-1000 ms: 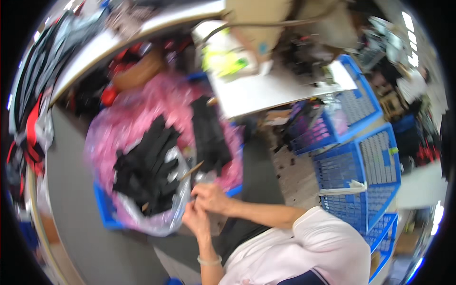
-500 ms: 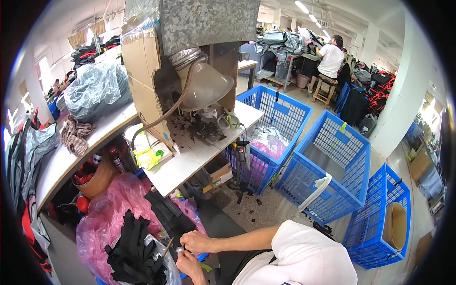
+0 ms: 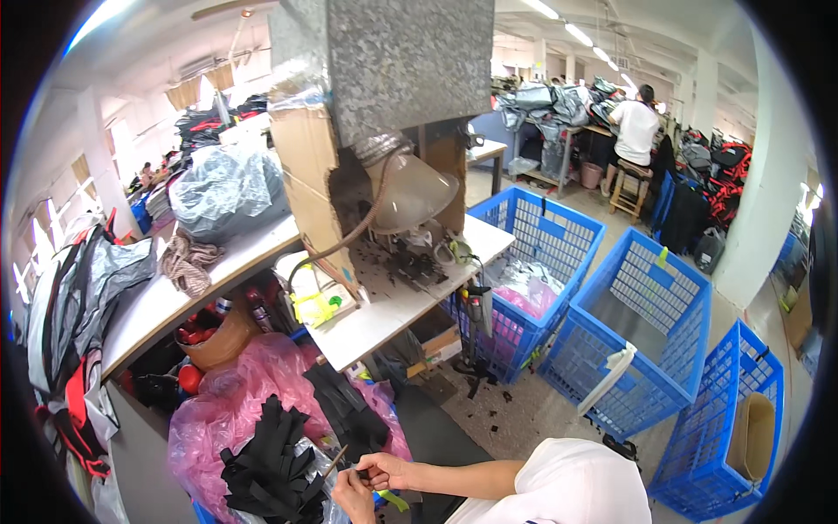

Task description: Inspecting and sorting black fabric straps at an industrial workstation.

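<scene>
My right hand point(image 3: 384, 472) and my left hand point(image 3: 353, 499) are close together at the lower middle. Fingers of both hands are pinched on a small piece of black strap point(image 3: 362, 474) between them. Beside my left hand a thin tan pointed stick-like thing point(image 3: 335, 459) sticks up; what it belongs to is hidden. Left of the hands, a heap of cut black straps point(image 3: 266, 463) lies on clear and pink plastic bags point(image 3: 236, 384). More black straps point(image 3: 345, 406) lie behind the hands. A yellow-green strip point(image 3: 393, 499) shows just below my right hand.
A white worktable point(image 3: 349, 341) ahead carries a lamp-like hood point(image 3: 415, 196) and dark scraps point(image 3: 419, 266). Blue plastic crates point(image 3: 633, 336) stand to the right. A wooden bench point(image 3: 131, 323) runs along the left. A person point(image 3: 633, 131) sits on a stool far back.
The view has swung, so the surroundings appear farther right and lower. My hands have come closer together, and a black piece now shows between the fingers.
</scene>
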The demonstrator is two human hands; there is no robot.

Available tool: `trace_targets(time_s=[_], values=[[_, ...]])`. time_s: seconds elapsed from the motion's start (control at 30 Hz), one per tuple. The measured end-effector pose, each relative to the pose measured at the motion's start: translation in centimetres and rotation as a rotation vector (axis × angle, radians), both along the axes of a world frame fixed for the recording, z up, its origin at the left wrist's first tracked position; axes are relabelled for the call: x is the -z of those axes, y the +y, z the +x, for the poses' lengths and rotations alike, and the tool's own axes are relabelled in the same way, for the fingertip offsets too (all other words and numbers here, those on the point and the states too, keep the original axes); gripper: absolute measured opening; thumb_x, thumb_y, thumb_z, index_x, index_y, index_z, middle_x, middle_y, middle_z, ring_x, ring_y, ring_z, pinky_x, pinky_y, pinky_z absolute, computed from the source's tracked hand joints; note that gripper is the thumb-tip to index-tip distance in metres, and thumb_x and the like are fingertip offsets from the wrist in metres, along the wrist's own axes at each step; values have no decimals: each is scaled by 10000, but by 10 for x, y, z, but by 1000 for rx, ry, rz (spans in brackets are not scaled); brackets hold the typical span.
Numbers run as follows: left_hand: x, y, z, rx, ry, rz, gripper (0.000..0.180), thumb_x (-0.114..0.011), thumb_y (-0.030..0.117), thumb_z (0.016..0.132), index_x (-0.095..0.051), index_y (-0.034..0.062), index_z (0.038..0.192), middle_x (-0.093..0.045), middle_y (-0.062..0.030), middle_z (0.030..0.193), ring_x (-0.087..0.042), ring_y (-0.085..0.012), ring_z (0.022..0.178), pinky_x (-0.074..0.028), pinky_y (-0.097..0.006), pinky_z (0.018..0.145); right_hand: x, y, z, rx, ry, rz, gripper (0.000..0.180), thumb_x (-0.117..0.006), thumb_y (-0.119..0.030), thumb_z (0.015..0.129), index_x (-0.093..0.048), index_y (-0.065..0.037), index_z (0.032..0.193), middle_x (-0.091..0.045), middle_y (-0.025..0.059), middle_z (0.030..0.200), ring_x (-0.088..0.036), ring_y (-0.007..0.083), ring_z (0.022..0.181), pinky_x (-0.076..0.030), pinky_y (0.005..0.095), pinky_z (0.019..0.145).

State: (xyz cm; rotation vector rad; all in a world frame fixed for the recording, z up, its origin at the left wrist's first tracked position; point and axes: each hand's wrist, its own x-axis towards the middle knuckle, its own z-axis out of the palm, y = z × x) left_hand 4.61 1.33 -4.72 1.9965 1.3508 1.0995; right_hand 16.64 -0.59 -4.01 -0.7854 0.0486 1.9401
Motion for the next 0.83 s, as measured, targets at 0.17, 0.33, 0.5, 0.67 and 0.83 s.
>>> trace_targets(time_s=[0.17,0.33,0.5,0.67,0.83], values=[[-22,2,12,-36,-381,-125,144,-502,46,884,-540,-31,768,-571,-51,583,-552,-116,506,-394,-268,414,-10,27,13,-66,-980,574,161,-611,-185,829,-593,-66,721,-541,30,595,-504,121,490,-380,258,454],[-12,9,25,-209,-629,-107,99,-490,63,904,-535,-24,885,-558,-54,778,-543,-97,661,-437,-236,554,-35,26,9,247,-1490,983,201,-566,-152,836,-574,47,812,-609,121,742,-623,229,676,-477,334,616],[-36,3,31,-309,-912,-293,124,-496,96,916,-550,-15,919,-569,-53,794,-525,-98,643,-448,-233,570,-34,26,5,76,-1123,841,137,-558,-47,835,-636,50,891,-622,128,765,-643,185,706,-511,293,596],[-27,13,22,-259,-900,-316,118,-500,86,909,-571,-7,895,-565,-22,756,-510,-85,628,-402,-215,526,-34,19,-6,342,-1752,1091,205,-552,-8,771,-567,60,963,-597,181,872,-616,321,731,-499,355,628],[-26,13,32,-96,-1073,-434,150,-482,100,914,-571,-19,891,-570,-40,762,-545,-110,649,-443,-226,541,-30,21,-11,460,-1697,961,435,-562,-16,739,-432,19,1152,-568,188,1030,-589,357,910,-504,368,730]])
